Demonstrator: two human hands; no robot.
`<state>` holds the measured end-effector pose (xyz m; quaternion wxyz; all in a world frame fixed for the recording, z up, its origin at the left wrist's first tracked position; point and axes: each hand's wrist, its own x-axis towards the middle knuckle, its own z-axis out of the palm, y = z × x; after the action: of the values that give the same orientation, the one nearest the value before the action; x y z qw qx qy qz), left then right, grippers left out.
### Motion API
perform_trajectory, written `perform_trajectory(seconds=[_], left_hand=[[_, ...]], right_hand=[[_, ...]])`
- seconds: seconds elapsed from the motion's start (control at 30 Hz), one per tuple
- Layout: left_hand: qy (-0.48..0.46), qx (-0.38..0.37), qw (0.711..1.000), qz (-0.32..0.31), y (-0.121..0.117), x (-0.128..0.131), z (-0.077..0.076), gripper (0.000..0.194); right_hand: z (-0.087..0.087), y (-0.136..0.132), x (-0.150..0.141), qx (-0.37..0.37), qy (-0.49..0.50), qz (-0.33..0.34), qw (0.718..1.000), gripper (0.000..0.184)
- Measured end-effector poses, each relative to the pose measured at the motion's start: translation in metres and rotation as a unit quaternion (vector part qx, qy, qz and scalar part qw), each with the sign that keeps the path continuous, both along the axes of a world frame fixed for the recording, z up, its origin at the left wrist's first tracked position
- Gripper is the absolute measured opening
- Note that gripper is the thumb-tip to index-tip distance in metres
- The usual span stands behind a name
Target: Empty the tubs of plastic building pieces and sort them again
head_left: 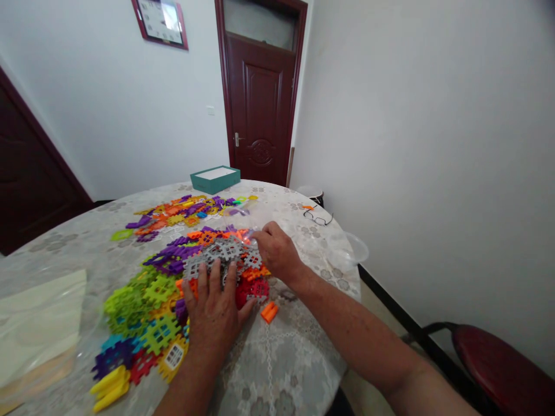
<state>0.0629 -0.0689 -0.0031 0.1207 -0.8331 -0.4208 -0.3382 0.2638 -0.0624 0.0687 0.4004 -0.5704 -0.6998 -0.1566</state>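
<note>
My left hand [214,306] lies with spread fingers on a heap of plastic building pieces, its fingertips touching the grey lattice pieces [223,251]. My right hand [280,252] is closed at the right side of the heap, pinching what looks like a clear plastic bag [249,222]; the bag's outline is hard to make out. Around the hands lie purple pieces [173,257], green pieces [134,303], red pieces [259,289] and yellow pieces [110,388]. A loose orange piece [269,312] rests on the cloth beside my left thumb.
A second pile of mixed pieces [177,216] lies farther back on the round table [312,364]. Behind it stands a green box [215,179]. Eyeglasses [318,218] and clear plastic [353,249] are at the right. A bagged pale sheet [41,323] lies left; a red chair [498,358] stands right.
</note>
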Motion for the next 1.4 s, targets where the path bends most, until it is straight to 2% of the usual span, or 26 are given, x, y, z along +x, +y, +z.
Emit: perform_trajectory(seconds=[0.07,0.13,0.2,0.27,0.37,0.43,0.57,0.63,0.7,0.77,0.83,0.9,0.97,1.1,1.23,1.4], left_hand=[[0.004,-0.001,1.0,0.004,0.0,0.0,-0.001,0.076],[0.002,-0.008,1.0,0.005,0.001,-0.001,0.0,0.075],[-0.008,-0.012,1.0,0.002,0.001,-0.001,0.003,0.073],[-0.021,-0.003,0.999,-0.024,-0.003,0.0,0.007,0.07],[0.001,0.014,0.99,-0.143,-0.02,0.006,0.012,0.058],[0.054,0.012,0.967,-0.248,-0.039,0.015,0.014,0.051],[0.146,-0.004,0.901,-0.409,-0.072,0.056,0.017,0.05],[0.165,-0.024,0.876,-0.453,-0.079,0.089,0.016,0.048],[0.178,-0.046,0.863,-0.47,-0.079,0.123,0.011,0.048],[0.193,-0.081,0.879,-0.429,-0.075,0.148,0.0,0.052],[0.201,-0.114,0.897,-0.377,-0.067,0.158,-0.014,0.061],[0.199,-0.118,0.911,-0.342,-0.06,0.152,-0.027,0.061],[0.202,-0.111,0.927,-0.296,-0.053,0.138,-0.035,0.051],[0.206,-0.144,0.949,-0.189,-0.04,0.11,-0.035,0.04],[0.175,-0.169,0.948,-0.204,-0.028,0.101,-0.033,0.034],[0.155,-0.171,0.947,-0.223,-0.026,0.103,-0.04,0.032]], right_hand=[[0.008,0.005,0.011,0.018,0.082,0.015,0.996,0.023],[0.021,0.016,0.033,0.031,0.2,0.02,0.979,0.02],[0.036,0.035,0.063,0.029,0.344,0.024,0.938,0.018],[0.049,0.055,0.096,0.028,0.475,0.022,0.879,0.016],[0.061,0.076,0.141,0.026,0.604,0.01,0.796,0.013],[0.062,0.08,0.16,0.022,0.648,0.008,0.761,0.016],[0.06,0.079,0.178,0.026,0.678,0.001,0.734,0.018],[0.06,0.079,0.183,0.022,0.686,-0.004,0.727,0.018],[0.06,0.078,0.189,0.016,0.696,-0.003,0.718,0.019],[0.058,0.075,0.196,0.014,0.703,0.003,0.711,0.018],[0.055,0.07,0.203,0.013,0.704,0.01,0.71,0.018],[0.05,0.067,0.211,0.009,0.701,0.016,0.713,0.018],[0.047,0.068,0.218,-0.003,0.699,0.016,0.715,0.018],[0.043,0.085,0.222,-0.06,0.699,-0.026,0.712,0.018],[0.036,0.12,0.224,-0.084,0.693,-0.083,0.712,0.017],[0.019,0.165,0.234,-0.112,0.687,-0.117,0.709,0.018]])
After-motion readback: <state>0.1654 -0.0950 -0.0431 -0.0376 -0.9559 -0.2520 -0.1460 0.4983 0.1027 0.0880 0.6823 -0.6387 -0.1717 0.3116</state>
